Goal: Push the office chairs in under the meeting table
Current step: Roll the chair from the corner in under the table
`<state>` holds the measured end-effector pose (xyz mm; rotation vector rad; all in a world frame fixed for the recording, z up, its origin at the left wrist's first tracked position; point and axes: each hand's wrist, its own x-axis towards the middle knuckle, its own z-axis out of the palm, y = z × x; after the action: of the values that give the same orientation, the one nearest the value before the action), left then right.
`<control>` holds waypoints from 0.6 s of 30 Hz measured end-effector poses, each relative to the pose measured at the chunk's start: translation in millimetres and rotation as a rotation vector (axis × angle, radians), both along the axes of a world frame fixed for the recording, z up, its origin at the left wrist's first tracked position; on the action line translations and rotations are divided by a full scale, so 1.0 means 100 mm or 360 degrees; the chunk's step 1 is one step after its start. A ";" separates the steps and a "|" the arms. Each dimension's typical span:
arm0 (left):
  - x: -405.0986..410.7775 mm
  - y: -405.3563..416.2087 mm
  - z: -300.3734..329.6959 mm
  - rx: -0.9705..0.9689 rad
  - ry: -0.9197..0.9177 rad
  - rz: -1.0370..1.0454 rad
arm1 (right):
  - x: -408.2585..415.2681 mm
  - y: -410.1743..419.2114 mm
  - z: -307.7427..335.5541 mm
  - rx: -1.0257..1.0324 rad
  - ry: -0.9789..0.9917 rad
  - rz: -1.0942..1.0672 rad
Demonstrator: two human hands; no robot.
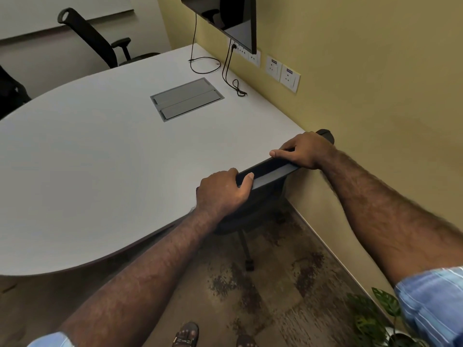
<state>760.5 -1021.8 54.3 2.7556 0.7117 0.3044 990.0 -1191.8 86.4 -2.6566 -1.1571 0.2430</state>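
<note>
A black office chair (pixel 268 172) stands at the near right edge of the grey meeting table (pixel 105 159), its backrest top level with the tabletop edge and its seat mostly hidden beneath. My left hand (pixel 223 191) is closed over the left end of the backrest top. My right hand (pixel 304 150) is closed over the right end, close to the yellow wall. A second black chair (pixel 92 38) stands at the table's far side, apart from the edge. Part of a third dark chair (pixel 11 93) shows at the far left.
The yellow wall (pixel 375 96) runs along the right, with sockets (pixel 283 72) and a mounted screen (pixel 233 18). Black cables (pixel 226 73) lie on the table by a grey cable hatch (pixel 186 98). A potted plant (pixel 380 319) stands on the patterned carpet at bottom right. My sandalled feet show below.
</note>
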 end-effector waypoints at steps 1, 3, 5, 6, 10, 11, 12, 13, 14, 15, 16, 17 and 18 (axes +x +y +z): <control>0.02 0.00 0.00 0.0004 0.0003 0.0004 | 0.03 0.01 0.00 -0.0002 0.0000 0.0006; 0.06 -0.01 -0.01 0.0011 0.0011 0.0011 | 0.07 0.01 0.00 -0.0009 0.0010 0.0019; 0.10 -0.02 -0.02 0.0023 0.0015 0.0020 | 0.11 0.00 0.00 -0.0005 0.0006 0.0028; 0.11 -0.02 -0.02 0.0028 0.0020 0.0020 | 0.12 0.00 0.00 0.0005 -0.0001 0.0033; 0.13 -0.01 -0.04 0.0029 0.0018 0.0000 | 0.14 0.00 0.00 0.0008 -0.0003 0.0039; 0.13 -0.01 -0.04 0.0039 0.0006 0.0003 | 0.14 0.00 0.00 0.0005 -0.0010 0.0040; 0.13 -0.01 -0.04 0.0046 -0.0003 0.0009 | 0.15 0.00 0.01 0.0005 -0.0014 0.0041; 0.14 -0.02 -0.04 0.0046 -0.0007 0.0014 | 0.15 -0.01 0.01 0.0006 -0.0012 0.0039; 0.14 -0.01 -0.04 0.0038 -0.0001 0.0017 | 0.15 -0.01 0.01 0.0002 -0.0010 0.0037; 0.15 -0.02 -0.03 0.0022 0.0010 0.0018 | 0.15 0.00 0.02 -0.0008 -0.0012 0.0037; 0.14 -0.02 -0.03 0.0002 0.0020 0.0020 | 0.14 0.00 0.03 -0.0023 -0.0017 0.0043; 0.13 -0.03 -0.01 -0.0012 0.0024 0.0027 | 0.13 0.00 0.03 -0.0036 -0.0020 0.0048; 0.12 -0.04 0.00 -0.0019 0.0027 0.0037 | 0.13 0.00 0.04 -0.0041 -0.0019 0.0053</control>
<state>772.6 -1025.5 54.7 2.7438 0.7474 0.2812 1002.7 -1191.7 90.8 -2.6661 -1.2106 0.2497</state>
